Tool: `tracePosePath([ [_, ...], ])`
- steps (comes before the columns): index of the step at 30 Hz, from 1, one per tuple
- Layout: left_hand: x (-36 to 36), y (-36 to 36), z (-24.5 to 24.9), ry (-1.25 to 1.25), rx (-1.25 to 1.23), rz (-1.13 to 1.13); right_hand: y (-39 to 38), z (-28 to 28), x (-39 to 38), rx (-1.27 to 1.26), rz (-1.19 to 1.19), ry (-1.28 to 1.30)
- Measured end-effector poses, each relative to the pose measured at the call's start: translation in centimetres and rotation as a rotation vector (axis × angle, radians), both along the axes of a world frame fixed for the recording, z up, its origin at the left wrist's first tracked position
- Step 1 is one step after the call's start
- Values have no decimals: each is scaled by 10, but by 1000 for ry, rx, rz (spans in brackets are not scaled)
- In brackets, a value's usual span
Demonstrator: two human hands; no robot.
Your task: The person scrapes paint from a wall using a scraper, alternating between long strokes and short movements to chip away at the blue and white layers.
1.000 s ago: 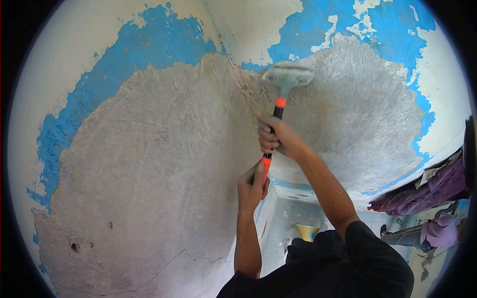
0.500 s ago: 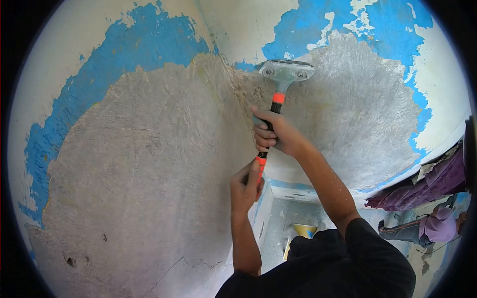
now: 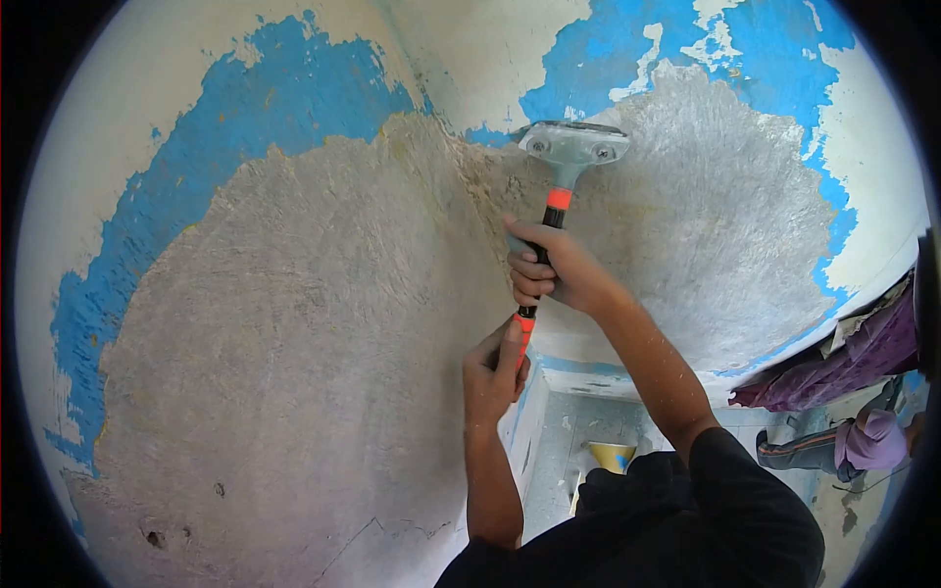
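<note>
Both my hands are wrapped round the handle of a long scraper (image 3: pixel 557 200) with black and orange grip bands and a wide grey metal head. My right hand (image 3: pixel 541 263) grips the upper part of the handle. Lower down, my left hand (image 3: pixel 500 367) is closed round the orange end. The scraper's head is up at the blue paint on the wall (image 3: pixel 706 186), just right of the inside corner. Bare grey plaster shows below it, edged by blue paint (image 3: pixel 284 88) and outer white paint.
The left wall (image 3: pixel 265 372) has small holes and a crack low down. On the floor below stands a yellowish bucket-like container (image 3: pixel 613 457). A purple cloth (image 3: pixel 823 363) hangs at the right, near another person (image 3: pixel 867 441) in a light purple top.
The whole view has shifted slightly, so the walls, hands and scraper appear a little lower and further right. My grip on the scraper is the same.
</note>
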State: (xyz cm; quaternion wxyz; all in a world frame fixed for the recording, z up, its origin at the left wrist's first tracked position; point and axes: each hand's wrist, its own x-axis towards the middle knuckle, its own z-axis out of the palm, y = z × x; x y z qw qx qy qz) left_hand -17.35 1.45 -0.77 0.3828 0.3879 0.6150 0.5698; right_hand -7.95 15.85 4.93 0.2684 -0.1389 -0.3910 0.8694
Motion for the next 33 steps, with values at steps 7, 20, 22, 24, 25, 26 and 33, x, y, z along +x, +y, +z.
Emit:
tracePosePath([
  [7, 5, -14, -32, -115, -5, 9, -8, -30, -6, -61, 9, -96],
  [20, 26, 15, 14, -56, 148, -48, 1, 33, 26, 63, -143, -68],
  [22, 28, 4, -15, -102, 112, -47, 0, 5, 24, 18, -61, -114],
  [24, 30, -6, -49, -147, 64, -50, -4, -23, 27, -23, -2, -160],
  [25, 35, -7, -50, -167, 42, -59, -5, -28, 31, -27, 5, -171],
  [26, 41, -8, -49, -187, 20, -64, -6, -32, 35, -31, 14, -184],
  [33, 37, 5, -6, -215, 21, -104, 0, 15, 38, 86, -67, -149],
])
